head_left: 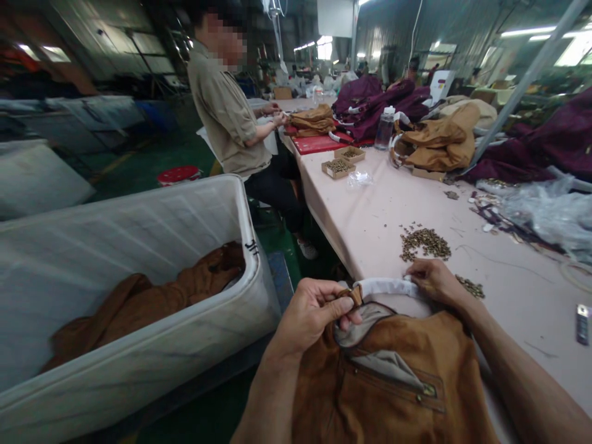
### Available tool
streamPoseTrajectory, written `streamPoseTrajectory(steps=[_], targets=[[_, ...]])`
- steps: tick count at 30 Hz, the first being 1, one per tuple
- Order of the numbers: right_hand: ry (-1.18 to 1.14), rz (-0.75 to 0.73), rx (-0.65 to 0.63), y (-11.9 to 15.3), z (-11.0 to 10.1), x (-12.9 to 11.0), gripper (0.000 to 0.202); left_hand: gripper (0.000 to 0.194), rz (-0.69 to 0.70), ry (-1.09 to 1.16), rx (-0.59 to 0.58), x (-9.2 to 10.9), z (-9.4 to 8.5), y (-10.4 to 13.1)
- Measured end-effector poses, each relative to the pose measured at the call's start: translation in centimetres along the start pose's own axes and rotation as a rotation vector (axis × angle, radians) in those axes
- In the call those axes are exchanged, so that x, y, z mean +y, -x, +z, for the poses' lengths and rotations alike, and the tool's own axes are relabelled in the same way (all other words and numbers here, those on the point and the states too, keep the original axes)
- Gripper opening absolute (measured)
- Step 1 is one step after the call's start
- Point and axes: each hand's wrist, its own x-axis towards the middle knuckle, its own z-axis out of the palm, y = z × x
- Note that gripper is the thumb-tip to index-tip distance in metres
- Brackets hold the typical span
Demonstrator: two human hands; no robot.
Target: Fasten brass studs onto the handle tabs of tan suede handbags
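Note:
A brown bag (pixel 393 394) with an open zipped pocket lies at the table's near edge, below my hands. My left hand (pixel 314 314) is closed, thumb and fingers pinching the brown tab at the left end of the bag's strap (pixel 386 287), which is wrapped in white. At the strap's other end my right hand (pixel 432 280) is closed, its fingertips bent down beside the white wrap. What those fingertips pinch, if anything, is hidden. Just beyond my right hand lies a pile of small brass-coloured studs (pixel 425 242), and a smaller heap (pixel 470 287) sits beside my wrist.
A large white bin (pixel 222 302) holding brown bags stands at left. Along the table (pixel 365 231) are cardboard boxes of studs (pixel 337 168), a bottle (pixel 385 128), purple bags (pixel 370 105) and clear plastic (pixel 550 206). A co-worker (pixel 226 111) stands at the far left side.

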Motion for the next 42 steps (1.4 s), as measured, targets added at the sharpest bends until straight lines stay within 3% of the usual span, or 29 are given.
streamPoseTrajectory(steps=[10,22,28,33,37,42], targets=[[-0.005,0.186,0.069,0.1,1.3,0.9,0.025,0.040,0.032,-0.096,0.236,-1.0,0.4,0.4],[0.031,0.419,0.163,-1.6,0.5,1.9,0.023,0.029,0.093,-0.143,0.288,-1.2,0.1,-1.0],[-0.047,0.419,0.166,-1.2,0.5,2.1,0.026,0.028,0.090,-0.104,0.304,-1.4,0.1,-0.9],[-0.026,0.368,0.191,-1.5,0.7,-0.2,0.024,0.027,0.087,-0.128,0.331,-0.8,0.0,-1.0],[0.012,0.326,0.265,-2.7,0.9,-1.7,0.015,0.030,0.073,-0.217,0.310,-1.3,-1.4,-1.4],[0.024,0.316,0.333,-4.2,0.9,-1.3,0.008,0.037,0.095,-0.234,0.259,-2.5,-3.3,-2.7]])
